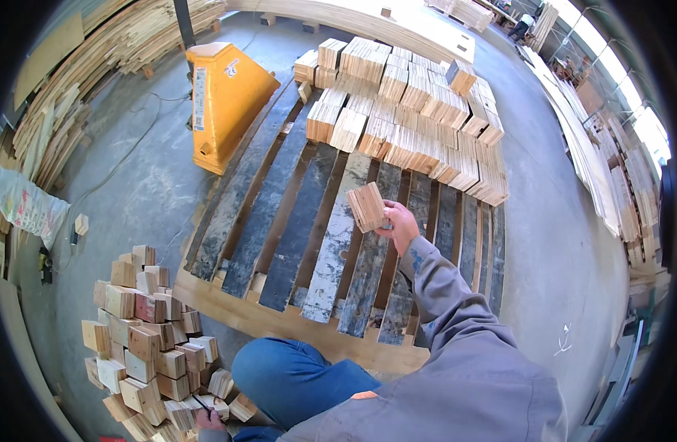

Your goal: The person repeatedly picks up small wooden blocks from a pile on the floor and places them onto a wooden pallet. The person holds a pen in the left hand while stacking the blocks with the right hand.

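My right hand (402, 225) reaches out over a slatted wooden pallet (331, 254). Its fingers grip a block of layered plywood (365, 207), held above the slats. Beyond it, neat rows of similar blocks (397, 144) are stacked on the far part of the pallet. Low at the left, my left hand (212, 422) is closed on a thin black stick-like tool (201, 403), whose exact kind I cannot make out. That hand rests beside a loose heap of wooden blocks (143, 342), some with reddish or pale faces.
A yellow metal housing (231, 99) stands at the pallet's left edge. Long boards (125, 44) are piled at the far left, and more sheets (574, 140) line the right. A cable (143, 140) and a white plastic sack (29, 206) are on the left. Far off, a person (522, 28) is visible.
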A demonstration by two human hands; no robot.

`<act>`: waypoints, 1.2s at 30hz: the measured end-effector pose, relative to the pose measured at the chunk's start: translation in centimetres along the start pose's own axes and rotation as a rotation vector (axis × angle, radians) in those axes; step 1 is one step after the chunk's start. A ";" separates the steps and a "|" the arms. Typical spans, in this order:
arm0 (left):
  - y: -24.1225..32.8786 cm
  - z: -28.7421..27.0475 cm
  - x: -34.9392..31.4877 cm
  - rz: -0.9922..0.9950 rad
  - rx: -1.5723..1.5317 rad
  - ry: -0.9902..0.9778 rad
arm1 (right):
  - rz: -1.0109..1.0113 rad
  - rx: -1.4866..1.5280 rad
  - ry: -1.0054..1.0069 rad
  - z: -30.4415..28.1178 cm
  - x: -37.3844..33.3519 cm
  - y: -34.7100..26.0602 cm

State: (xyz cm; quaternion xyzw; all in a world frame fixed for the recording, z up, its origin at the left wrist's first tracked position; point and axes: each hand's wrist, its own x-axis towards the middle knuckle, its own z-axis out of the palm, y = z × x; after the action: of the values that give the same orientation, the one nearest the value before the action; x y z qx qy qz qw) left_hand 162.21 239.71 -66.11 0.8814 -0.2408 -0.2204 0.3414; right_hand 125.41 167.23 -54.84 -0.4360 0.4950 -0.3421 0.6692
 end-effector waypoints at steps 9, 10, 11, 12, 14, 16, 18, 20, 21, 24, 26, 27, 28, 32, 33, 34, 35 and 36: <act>8.2 0.6 2.2 0.295 0.552 -0.229 | -0.269 -0.562 0.083 -2.1 -0.6 0.5; 9.9 -0.4 2.4 0.489 0.838 -0.312 | -0.371 -0.698 0.081 -1.4 -0.8 0.5; 9.1 -0.5 2.2 0.493 0.851 -0.300 | -0.369 -0.729 0.087 -0.9 -1.0 0.3; 7.6 -0.6 1.9 0.498 0.863 -0.289 | -0.367 -0.761 0.093 -0.4 -1.4 0.1; 8.9 -0.1 2.1 0.411 0.915 -0.332 | -0.382 -0.803 0.106 0.0 -1.5 -0.5; 12.8 0.2 2.2 0.221 1.002 -0.441 | -0.408 -0.812 0.114 -0.3 -1.2 -0.9; 7.6 -0.1 1.5 0.215 0.886 -0.337 | -0.424 -0.887 0.064 1.0 -1.1 -1.9; 6.4 1.2 1.7 0.096 0.549 -0.219 | -0.456 -0.975 0.048 1.0 -1.1 -2.4; 6.0 2.2 1.4 -0.031 0.283 -0.143 | -0.478 -1.013 0.044 0.9 -1.0 -2.5; 5.2 3.5 1.6 -0.188 -0.058 -0.082 | -0.543 -1.121 0.013 0.4 -0.6 -2.3; 4.9 3.7 1.7 -0.190 -0.073 -0.092 | -0.549 -1.216 0.018 0.6 -0.5 -2.7; 4.8 3.6 1.6 -0.175 -0.051 -0.099 | -0.531 -1.278 0.039 0.6 -0.5 -3.0; 4.9 3.6 1.7 -0.160 -0.029 -0.105 | -0.512 -1.338 0.059 0.9 -0.5 -3.4; 6.2 3.5 1.8 -0.158 -0.001 -0.106 | -0.643 -1.398 0.082 3.6 1.1 -6.9; 5.9 3.2 1.6 -0.149 0.029 -0.108 | -0.663 -1.438 0.060 5.5 1.8 -7.9; 5.6 2.9 1.3 -0.141 0.059 -0.107 | -0.687 -1.476 0.036 7.6 2.7 -8.8; 6.8 3.1 1.8 -0.162 0.079 -0.121 | -0.634 -1.551 0.047 9.1 3.6 -10.0; 7.0 3.0 1.8 -0.145 0.084 -0.122 | -0.581 -1.613 0.048 11.0 4.7 -10.9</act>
State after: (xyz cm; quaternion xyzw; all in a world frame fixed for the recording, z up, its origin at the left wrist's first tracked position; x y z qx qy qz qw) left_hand 160.04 232.70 -63.59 0.8950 -0.2056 -0.2874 0.2722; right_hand 136.98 161.50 -45.05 -0.8807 0.4698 -0.0524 0.0296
